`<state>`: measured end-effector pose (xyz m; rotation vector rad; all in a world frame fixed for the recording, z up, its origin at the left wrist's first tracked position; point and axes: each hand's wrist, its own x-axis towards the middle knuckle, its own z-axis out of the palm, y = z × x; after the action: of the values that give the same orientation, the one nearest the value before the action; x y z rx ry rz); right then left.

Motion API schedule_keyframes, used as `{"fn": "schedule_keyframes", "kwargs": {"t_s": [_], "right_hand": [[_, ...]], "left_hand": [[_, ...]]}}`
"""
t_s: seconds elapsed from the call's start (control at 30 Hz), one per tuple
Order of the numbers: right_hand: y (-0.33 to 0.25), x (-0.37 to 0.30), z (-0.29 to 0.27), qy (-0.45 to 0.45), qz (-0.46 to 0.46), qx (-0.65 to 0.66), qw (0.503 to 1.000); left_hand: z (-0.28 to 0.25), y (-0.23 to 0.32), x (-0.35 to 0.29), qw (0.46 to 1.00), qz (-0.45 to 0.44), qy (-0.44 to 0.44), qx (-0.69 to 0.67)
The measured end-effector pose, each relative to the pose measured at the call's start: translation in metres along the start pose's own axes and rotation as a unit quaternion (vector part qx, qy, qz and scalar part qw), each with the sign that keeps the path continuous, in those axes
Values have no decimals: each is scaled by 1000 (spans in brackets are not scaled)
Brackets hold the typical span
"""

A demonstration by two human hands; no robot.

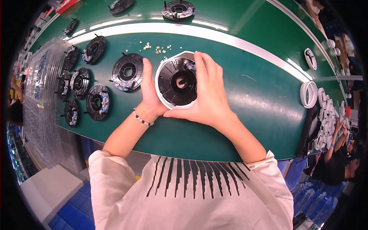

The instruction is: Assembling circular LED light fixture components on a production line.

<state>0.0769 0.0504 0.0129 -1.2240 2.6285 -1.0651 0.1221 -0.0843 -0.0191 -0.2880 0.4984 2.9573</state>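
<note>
Above the near part of the table I hold a white round housing (161, 94) with a black plastic disc (173, 89) seated inside it. The disc has a central hole, and a small blue circuit board (191, 68) shows at its right side. My right hand (211, 92) is closed round the housing's right side, fingers at the top and thumb along the lower rim. My left hand (150, 94) supports the housing from the left and beneath; its thumb points up, apart from the rim. Its other fingers are mostly hidden, with skin visible through the hole.
Left of my hands lie several black discs with blue boards, one (128, 71) close by. Small pale connectors (159, 50) are scattered beyond. Clear plastic trays (44, 99) are stacked at far left. White rings (309, 94) and white parts (326, 119) stand at right. A white-edged conveyor (153, 28) runs behind.
</note>
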Motion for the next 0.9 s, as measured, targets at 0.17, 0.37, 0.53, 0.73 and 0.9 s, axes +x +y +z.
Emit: {"fn": "schedule_keyframes", "kwargs": {"t_s": [0.17,0.37,0.53,0.73,0.9], "right_hand": [[-2,4,3,19,21,-38,999],[0,6,2,153,17,-9,988],[32,6,-21,302,-26,-11,953],[110,-33,-68,307,-29,-75,948],[206,-99,-175,402,87,-332,849]], "left_hand": [[-7,0,-2,998,31,-53,-2],[22,3,14,985,79,-113,102],[55,-19,56,991,67,-87,76],[86,-26,148,983,-34,-18,177],[74,-31,254,977,25,46,206]]}}
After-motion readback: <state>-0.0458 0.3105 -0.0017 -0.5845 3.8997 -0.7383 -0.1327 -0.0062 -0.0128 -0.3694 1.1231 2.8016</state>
